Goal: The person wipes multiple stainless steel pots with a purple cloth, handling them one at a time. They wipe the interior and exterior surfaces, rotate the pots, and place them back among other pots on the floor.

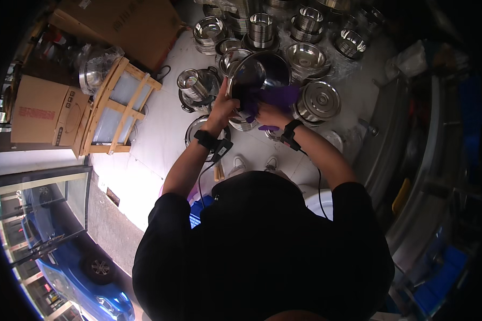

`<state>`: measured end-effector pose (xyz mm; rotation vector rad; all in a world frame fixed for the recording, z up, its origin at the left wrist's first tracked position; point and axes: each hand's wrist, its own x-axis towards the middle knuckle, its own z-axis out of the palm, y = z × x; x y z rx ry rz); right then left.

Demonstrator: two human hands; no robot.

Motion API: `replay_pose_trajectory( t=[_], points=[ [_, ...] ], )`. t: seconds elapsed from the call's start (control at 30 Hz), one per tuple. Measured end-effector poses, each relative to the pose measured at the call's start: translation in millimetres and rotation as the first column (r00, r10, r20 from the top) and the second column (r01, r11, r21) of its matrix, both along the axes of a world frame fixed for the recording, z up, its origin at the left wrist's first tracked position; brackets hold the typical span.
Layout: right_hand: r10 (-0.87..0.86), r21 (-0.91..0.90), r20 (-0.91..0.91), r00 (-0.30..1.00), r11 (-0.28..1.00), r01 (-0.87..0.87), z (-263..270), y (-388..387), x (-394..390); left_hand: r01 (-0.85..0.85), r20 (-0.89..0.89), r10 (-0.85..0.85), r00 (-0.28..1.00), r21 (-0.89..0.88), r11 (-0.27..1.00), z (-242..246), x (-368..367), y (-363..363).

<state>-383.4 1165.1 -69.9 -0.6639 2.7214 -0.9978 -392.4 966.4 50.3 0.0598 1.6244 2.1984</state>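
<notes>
My left hand (224, 107) grips the left rim of a large, shiny stainless steel basin (252, 76), which is tilted so its inside shows. In my right hand (271, 115) is a purple cloth (279, 98), bunched against the basin's near side and hanging over its right edge. Beneath the basin, part of a stack of steel dishes (243, 124) shows. Just right of the cloth sits a round steel lid (321, 99) on a pot. To the left, a stack of small steel bowls (190, 82) leans in a dark-handled pot (184, 105).
Stacked steel bowls (210, 31) and cups (261, 26) crowd the floor ahead. At left stand a wooden crate (122, 105) and cardboard boxes (38, 108). A metal shelf edge (379, 120) runs along the right. A blue car (76, 265) is outside the glass door (76, 196).
</notes>
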Motion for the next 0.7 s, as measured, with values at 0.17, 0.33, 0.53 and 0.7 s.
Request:
replay_pose_trajectory(
  t=[0.17,0.33,0.53,0.7],
  points=[
    [0.116,-0.161,-0.093,0.989,0.978,-0.130,18.2,-14.2,-0.4,0.041,-0.008,-0.042,0.999,-0.094,0.995,0.1,0.1,-6.5],
    [-0.089,-0.097,-0.243,0.966,0.993,0.067,62.7,-10.9,-27.1,0.026,-0.051,-0.030,0.998,-0.081,0.996,-1.1,0.4,-4.9],
    [-0.103,0.286,-0.298,0.949,0.939,0.191,79.8,18.0,-20.2,-0.005,-0.017,0.005,1.000,0.019,1.000,1.0,12.7,-11.6],
    [0.263,0.533,-0.116,0.958,0.830,-0.163,34.2,-7.6,-0.5,-0.059,-0.166,0.049,0.985,-0.051,0.997,-9.6,8.6,-4.2]
  ],
)
